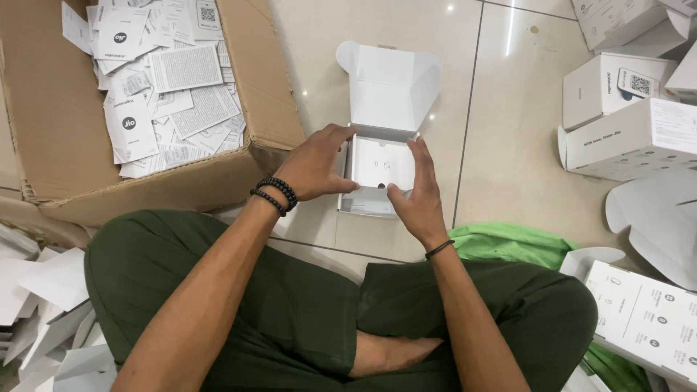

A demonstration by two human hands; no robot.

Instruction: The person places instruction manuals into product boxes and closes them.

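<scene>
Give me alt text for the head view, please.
Both hands, left hand and right hand, grip the sides of an open white box on the tiled floor, its lid flipped back. A cardboard carton of leaflets lies to the left, more white boxes to the right.

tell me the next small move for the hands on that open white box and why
Probably press the white insert down flat into the open white box: both the left hand and right hand grip its edges, and the lid stands open.
</scene>
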